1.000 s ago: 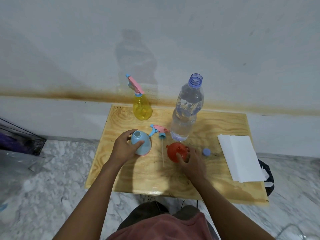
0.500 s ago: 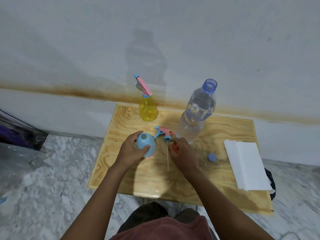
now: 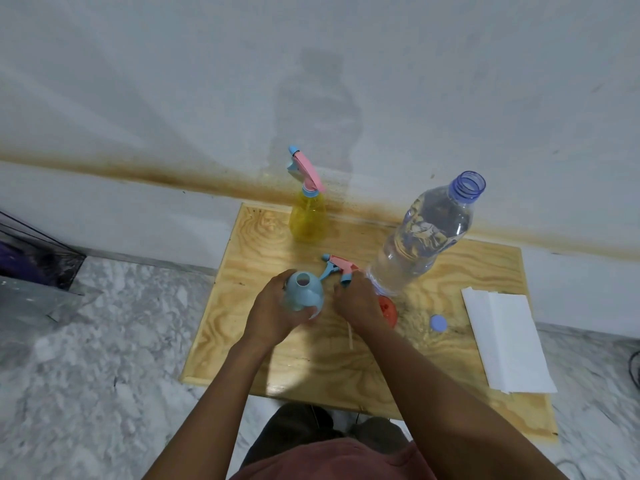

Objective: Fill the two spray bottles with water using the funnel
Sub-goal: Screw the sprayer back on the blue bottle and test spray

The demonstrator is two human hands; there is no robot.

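Note:
My left hand (image 3: 272, 311) grips the round light-blue spray bottle (image 3: 304, 292), which stands with its neck open on the wooden table (image 3: 277, 362). Just to its right, my right hand (image 3: 356, 299) is closed over the orange funnel (image 3: 388, 311); only the funnel's right part shows. The bottle's pink-and-blue spray head (image 3: 337, 268) lies on the table behind my hands, and its thin tube (image 3: 349, 336) runs toward me. A yellow spray bottle (image 3: 308, 218) with its head on stands at the back. An uncapped clear water bottle (image 3: 422, 237) stands to the right.
A blue bottle cap (image 3: 438, 322) lies right of the funnel. Folded white paper (image 3: 505, 341) covers the table's right side. The wall is directly behind the table. A dark box (image 3: 31, 258) sits on the marble floor at the left.
My right hand closed on the orange funnel and carried it left, close to the blue bottle. My left hand kept its hold on the bottle. The camera view shifted slightly.

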